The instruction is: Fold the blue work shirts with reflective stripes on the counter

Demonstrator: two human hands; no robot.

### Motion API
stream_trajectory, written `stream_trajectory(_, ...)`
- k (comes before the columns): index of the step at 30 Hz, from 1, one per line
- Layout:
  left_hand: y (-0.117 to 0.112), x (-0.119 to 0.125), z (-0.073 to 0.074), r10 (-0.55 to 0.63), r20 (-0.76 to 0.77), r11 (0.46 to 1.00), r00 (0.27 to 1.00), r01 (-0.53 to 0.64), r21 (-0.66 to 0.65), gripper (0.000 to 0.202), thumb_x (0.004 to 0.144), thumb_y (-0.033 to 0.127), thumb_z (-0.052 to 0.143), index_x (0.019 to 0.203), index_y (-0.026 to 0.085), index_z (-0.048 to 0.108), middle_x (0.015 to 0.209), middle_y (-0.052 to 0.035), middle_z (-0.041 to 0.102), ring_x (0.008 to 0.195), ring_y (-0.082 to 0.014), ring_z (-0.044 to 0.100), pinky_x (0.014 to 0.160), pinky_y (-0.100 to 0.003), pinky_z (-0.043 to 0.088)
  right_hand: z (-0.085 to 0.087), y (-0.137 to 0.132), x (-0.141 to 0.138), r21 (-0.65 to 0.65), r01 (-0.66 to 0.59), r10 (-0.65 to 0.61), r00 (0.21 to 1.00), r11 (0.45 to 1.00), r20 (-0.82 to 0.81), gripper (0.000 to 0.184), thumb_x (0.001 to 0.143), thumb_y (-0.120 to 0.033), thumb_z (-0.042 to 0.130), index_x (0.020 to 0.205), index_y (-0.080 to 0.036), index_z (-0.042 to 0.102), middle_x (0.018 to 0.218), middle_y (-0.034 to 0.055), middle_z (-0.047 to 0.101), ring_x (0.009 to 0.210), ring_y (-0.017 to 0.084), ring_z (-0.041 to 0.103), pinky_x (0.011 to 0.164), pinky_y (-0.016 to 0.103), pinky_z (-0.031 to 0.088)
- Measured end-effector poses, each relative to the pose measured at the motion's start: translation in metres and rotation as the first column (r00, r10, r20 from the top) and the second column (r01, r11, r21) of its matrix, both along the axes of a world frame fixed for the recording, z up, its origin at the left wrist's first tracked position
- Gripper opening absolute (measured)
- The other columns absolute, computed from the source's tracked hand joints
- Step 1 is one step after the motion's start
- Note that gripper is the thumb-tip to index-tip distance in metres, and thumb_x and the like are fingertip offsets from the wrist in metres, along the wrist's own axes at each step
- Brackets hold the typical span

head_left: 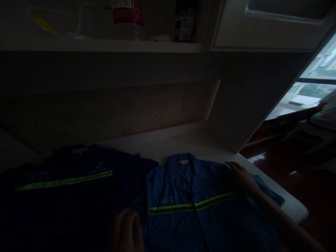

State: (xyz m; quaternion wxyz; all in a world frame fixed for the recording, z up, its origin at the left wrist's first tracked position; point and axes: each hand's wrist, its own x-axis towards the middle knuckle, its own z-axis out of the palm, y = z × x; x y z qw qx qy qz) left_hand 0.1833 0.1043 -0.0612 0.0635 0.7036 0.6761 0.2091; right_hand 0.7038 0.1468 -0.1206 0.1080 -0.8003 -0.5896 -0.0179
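A blue work jacket (178,182) lies front side up on the white counter, its collar toward the wall and a yellow-green stripe across the chest. My right hand (240,175) rests on its right-hand shoulder with the fingers stretched out over the cloth. Low in the picture, my left hand (128,229) is over the cloth between two garments, dim and blurred, its fingers bent. I cannot make out whether it grips anything. To the left is spread a darker navy work jacket (86,192) with a similar reflective stripe. Deep shadow hides the lower parts of both garments.
Above the counter (199,141) runs a shelf (99,45) with a red-labelled bottle (128,17) and a dark labelled bottle (184,26). A cabinet panel (225,105) stands at the right, with a bright window (312,80) beyond. The counter ends in a rounded corner.
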Motion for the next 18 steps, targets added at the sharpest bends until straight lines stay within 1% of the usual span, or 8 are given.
stream_trajectory(2,0.0,0.025,0.003,-0.012,-0.01,0.997,1.0,0.012,-0.073,0.039,0.095,0.044,0.036,0.119,0.024,0.058,0.134,-0.0108,0.054,0.102,-0.0225,0.066,0.077,-0.032,0.056,-0.004,0.017,-0.029,-0.069,-0.055,0.058,0.997,0.996,0.054,0.055,0.093,-0.05,0.034,0.137,-0.023,0.051,0.141,0.0119,0.052,0.127,0.032,0.048,0.108,0.057,0.029)
stream_trajectory(5,0.015,0.036,0.005,-0.019,-0.152,0.965,0.988,-0.022,-0.26,0.057,0.094,0.054,0.034,0.134,0.017,0.05,0.142,-0.0169,0.05,0.096,-0.0261,0.069,0.073,-0.037,0.056,0.002,0.037,-0.044,-0.163,-0.005,0.019,0.996,0.987,0.085,0.052,0.093,-0.05,0.039,0.134,-0.022,0.054,0.128,0.0128,0.061,0.119,0.033,0.053,0.103,0.058,0.031)
stream_trajectory(7,0.028,0.028,0.006,-0.081,-0.227,0.942,0.971,0.0,-0.335,0.049,0.095,0.047,0.036,0.126,0.015,0.057,0.135,-0.0167,0.058,0.1,-0.0279,0.068,0.081,-0.039,0.054,0.015,0.047,-0.042,-0.234,-0.029,0.043,0.998,0.972,0.053,0.044,0.092,-0.044,0.041,0.122,-0.021,0.062,0.118,0.0133,0.066,0.111,0.032,0.058,0.097,0.053,0.038)
stream_trajectory(9,0.036,0.016,0.01,-0.138,-0.226,0.932,0.964,0.05,-0.358,0.039,0.096,0.034,0.033,0.109,0.018,0.066,0.119,-0.0128,0.068,0.102,-0.0271,0.068,0.085,-0.039,0.052,0.031,0.054,-0.039,-0.269,-0.131,0.135,0.991,0.954,-0.003,0.033,0.09,-0.034,0.043,0.105,-0.017,0.068,0.11,0.0147,0.066,0.1,0.027,0.061,0.091,0.043,0.043)
stream_trajectory(11,0.038,0.003,0.018,-0.119,-0.138,0.934,0.983,0.064,-0.352,0.039,0.095,0.027,0.029,0.105,0.019,0.067,0.108,-0.0108,0.072,0.098,-0.0257,0.069,0.086,-0.039,0.051,0.048,0.054,-0.039,-0.243,-0.197,0.191,0.98,0.95,-0.049,0.026,0.088,-0.026,0.044,0.094,-0.014,0.067,0.102,0.0156,0.067,0.089,0.022,0.062,0.084,0.034,0.045)
stream_trajectory(14,0.03,-0.022,0.042,0.045,0.153,0.934,0.987,0.012,-0.356,0.041,0.095,0.033,0.031,0.117,0.018,0.062,0.109,-0.0103,0.073,0.1,-0.023,0.069,0.09,-0.036,0.051,0.076,0.043,-0.042,-0.145,-0.211,0.202,0.976,0.967,-0.076,0.023,0.089,-0.029,0.045,0.095,-0.017,0.063,0.092,0.014,0.068,0.082,0.021,0.063,0.075,0.03,0.046)
stream_trajectory(16,0.016,-0.048,0.062,0.221,0.364,0.911,0.905,-0.058,-0.408,0.045,0.093,0.046,0.036,0.121,0.019,0.06,0.108,-0.008,0.074,0.097,-0.0229,0.07,0.082,-0.034,0.056,0.099,0.03,-0.043,-0.067,-0.239,0.229,0.965,0.969,-0.131,0.023,0.087,-0.035,0.049,0.099,-0.019,0.062,0.09,0.0135,0.068,0.081,0.023,0.064,0.07,0.031,0.047)
stream_trajectory(18,-0.005,-0.081,0.082,0.306,0.482,0.924,0.821,-0.135,-0.358,0.052,0.086,0.06,0.044,0.117,0.022,0.062,0.109,-0.0076,0.073,0.096,-0.0256,0.07,0.069,-0.034,0.059,0.125,0.019,-0.045,0.024,-0.261,0.258,0.932,0.965,-0.255,0.03,0.085,-0.041,0.054,0.105,-0.02,0.06,0.087,0.0124,0.069,0.074,0.024,0.065,0.064,0.032,0.048)
